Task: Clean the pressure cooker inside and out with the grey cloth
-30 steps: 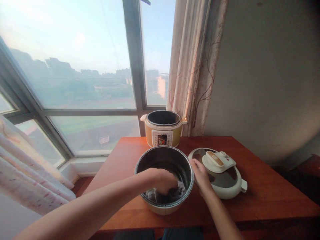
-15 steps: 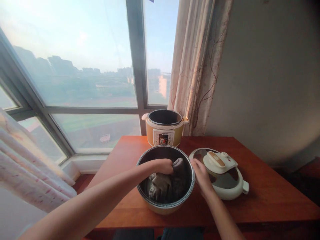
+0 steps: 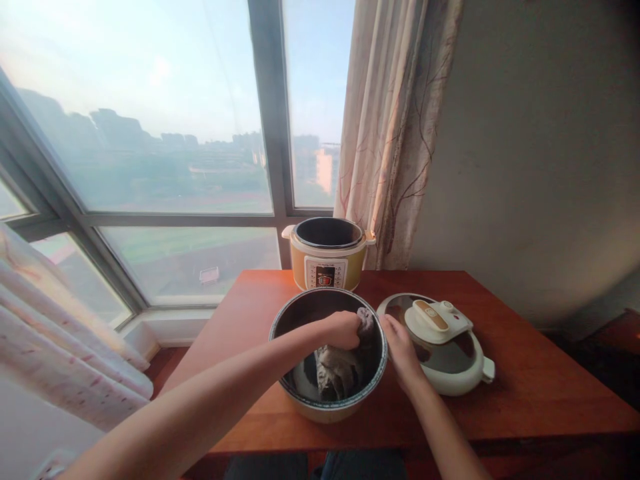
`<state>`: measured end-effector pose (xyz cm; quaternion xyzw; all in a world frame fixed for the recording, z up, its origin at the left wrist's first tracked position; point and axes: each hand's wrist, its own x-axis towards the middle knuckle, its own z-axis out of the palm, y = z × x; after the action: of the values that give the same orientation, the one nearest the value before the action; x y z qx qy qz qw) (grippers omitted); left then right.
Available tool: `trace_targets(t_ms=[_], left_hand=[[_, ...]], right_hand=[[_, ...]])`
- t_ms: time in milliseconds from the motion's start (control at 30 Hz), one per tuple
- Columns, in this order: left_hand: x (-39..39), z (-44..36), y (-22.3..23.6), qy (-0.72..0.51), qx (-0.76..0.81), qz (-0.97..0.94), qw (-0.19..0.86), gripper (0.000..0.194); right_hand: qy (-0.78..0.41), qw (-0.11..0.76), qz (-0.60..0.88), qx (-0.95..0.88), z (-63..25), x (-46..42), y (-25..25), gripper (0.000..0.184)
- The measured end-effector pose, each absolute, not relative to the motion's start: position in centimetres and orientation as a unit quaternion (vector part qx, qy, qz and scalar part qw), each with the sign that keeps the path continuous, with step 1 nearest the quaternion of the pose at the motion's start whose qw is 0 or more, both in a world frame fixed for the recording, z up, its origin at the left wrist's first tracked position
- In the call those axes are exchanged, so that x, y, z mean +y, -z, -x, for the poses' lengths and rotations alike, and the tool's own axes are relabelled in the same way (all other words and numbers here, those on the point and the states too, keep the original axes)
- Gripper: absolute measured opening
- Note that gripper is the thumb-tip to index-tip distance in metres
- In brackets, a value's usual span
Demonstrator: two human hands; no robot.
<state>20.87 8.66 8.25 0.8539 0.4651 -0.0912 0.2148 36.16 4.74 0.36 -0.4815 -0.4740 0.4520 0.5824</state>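
Observation:
My left hand (image 3: 344,329) is closed on a grey cloth (image 3: 337,370) inside a dark inner pot (image 3: 295,393). One bunched end of the cloth sticks up past my knuckles, and the rest hangs against the pot's inside. The pot stands on the wooden table near its front edge. My right hand (image 3: 399,340) grips the pot's rim at the right side, with its fingers partly hidden by the pot wall.
Behind the pot stands a gold and white electric cooker (image 3: 327,257) with its top open. A white lid with a dark glass pane (image 3: 450,353) lies on the table (image 3: 525,393) at the right. Windows and curtains (image 3: 395,133) border the table's back.
My left hand has moved to the right inside the pot, dragging the cloth with it. My right hand stays at the rim. The view has shifted slightly.

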Motion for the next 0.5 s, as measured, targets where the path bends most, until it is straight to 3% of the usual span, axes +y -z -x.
trace_targets(t_ms=[267,500], left_hand=[[4.3,-18.1,-10.3,0.214,0.272,-0.931,0.116,0.035],[3.4,-19.5,-8.5,0.175,0.354,-0.908,0.142,0.023]], right_hand=[[-0.441,0.581,0.494,-0.473,-36.3,4.8,-0.3,0.050],[-0.445,0.583,0.506,-0.454,-35.6,4.9,-0.6,0.050]])
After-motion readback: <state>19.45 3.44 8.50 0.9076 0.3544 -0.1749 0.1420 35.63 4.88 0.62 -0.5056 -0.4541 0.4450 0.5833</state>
